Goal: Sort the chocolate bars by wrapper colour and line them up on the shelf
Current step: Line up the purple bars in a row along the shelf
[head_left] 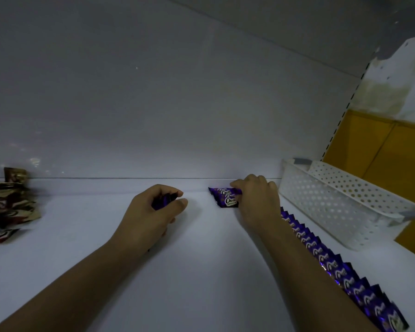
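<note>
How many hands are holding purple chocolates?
2. The left hand grips a purple bar; the right hand pinches a small purple stack by the back wall. The left fist may hide more bars.

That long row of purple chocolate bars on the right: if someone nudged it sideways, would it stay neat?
Probably not. The row of purple bars lies overlapped like shingles, loose on the smooth white shelf, so a nudge would likely slide some askew. The wrappers look glossy, so probably slippery. Each bar is small and flat: likely light, unlikely to roll.
</note>
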### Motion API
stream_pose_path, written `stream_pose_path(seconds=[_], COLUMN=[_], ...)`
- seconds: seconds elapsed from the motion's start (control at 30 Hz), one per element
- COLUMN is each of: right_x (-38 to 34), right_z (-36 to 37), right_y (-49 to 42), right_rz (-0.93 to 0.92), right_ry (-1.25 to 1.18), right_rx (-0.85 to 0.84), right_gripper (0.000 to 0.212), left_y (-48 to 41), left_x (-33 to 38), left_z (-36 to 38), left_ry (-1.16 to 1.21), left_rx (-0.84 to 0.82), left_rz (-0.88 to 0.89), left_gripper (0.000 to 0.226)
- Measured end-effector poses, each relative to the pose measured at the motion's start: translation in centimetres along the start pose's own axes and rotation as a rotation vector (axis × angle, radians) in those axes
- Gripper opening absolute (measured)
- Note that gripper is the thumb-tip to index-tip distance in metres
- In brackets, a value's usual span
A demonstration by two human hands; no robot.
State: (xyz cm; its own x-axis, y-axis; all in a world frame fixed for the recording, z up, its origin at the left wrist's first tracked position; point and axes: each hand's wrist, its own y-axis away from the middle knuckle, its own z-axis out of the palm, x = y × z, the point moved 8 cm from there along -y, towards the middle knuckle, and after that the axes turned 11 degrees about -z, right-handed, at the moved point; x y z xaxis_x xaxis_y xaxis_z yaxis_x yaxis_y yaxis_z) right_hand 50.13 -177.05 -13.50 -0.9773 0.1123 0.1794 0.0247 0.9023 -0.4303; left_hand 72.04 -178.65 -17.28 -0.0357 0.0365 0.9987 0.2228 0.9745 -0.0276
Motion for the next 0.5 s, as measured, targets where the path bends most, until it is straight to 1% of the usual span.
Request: stream_pose_path(seconds=[0.17,0.27,0.33,0.43,0.5], right_x=[0.0,-0.6,-0.7,-0.3,-0.4], right_z=[-0.1,0.3,0.4,0.4,0.2], right_y=[1.2,1.7,1.7,1.8,2.1], right_rz=[-0.009,-0.004,0.011,0.038,0.036], right_ry=[-0.086,-0.119,-0.112,-0.089,-0.052], right_rx=[-0.045,-0.083,-0.079,-0.074,-0.088], right_gripper=[0.044,0.038,0.034,0.034,0.033], left_y=[0.0,0.0,0.0,0.0,0.2], left_x=[-0.1,-0.1,-0.1,0.0,-0.1], left_z=[0.0,0.0,0.1,0.0,0.2], left_ry=[0.0,0.004,0.007,0.018,0.009], left_rx=[-0.01,-0.008,-0.011,-0.016,-0.035], left_rz=[-0.009,-0.008,-0.004,-0.004,0.008], left_gripper=[0.009,0.008,0.008,0.009,0.013])
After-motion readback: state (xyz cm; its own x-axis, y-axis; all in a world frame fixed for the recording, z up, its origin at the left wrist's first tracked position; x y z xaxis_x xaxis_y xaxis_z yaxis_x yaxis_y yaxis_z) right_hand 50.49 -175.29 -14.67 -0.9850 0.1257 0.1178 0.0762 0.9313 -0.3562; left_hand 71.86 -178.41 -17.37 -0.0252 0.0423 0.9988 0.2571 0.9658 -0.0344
